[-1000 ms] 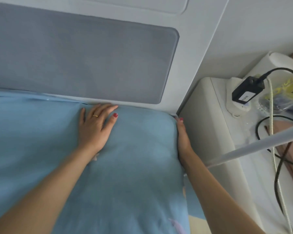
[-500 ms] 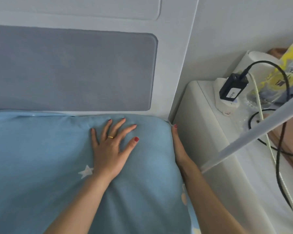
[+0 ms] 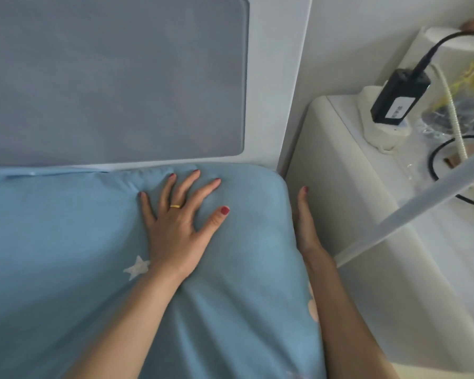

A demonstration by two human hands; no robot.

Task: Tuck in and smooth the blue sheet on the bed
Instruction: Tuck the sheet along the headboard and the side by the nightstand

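The blue sheet point(image 3: 66, 242) with white stars covers the mattress up to the headboard. My left hand point(image 3: 175, 228) lies flat on the sheet near the mattress's top right corner, fingers spread and straight, a gold ring on one finger. My right hand point(image 3: 305, 225) runs straight-fingered down the mattress's right side, in the narrow gap between the bed and the white bedside cabinet point(image 3: 367, 242). Most of its fingers are hidden behind the mattress edge. Soft creases fan out on the sheet below my left wrist.
A grey padded headboard panel point(image 3: 107, 77) rises behind the bed. On the cabinet sit a white power strip point(image 3: 381, 132) with a black adapter point(image 3: 400, 97), black cables and a plastic bag. A white pole point(image 3: 422, 209) slants across the cabinet.
My left hand has slid from the headboard edge toward the corner and spread its fingers. The right hand stays in the side gap. The view has shifted.
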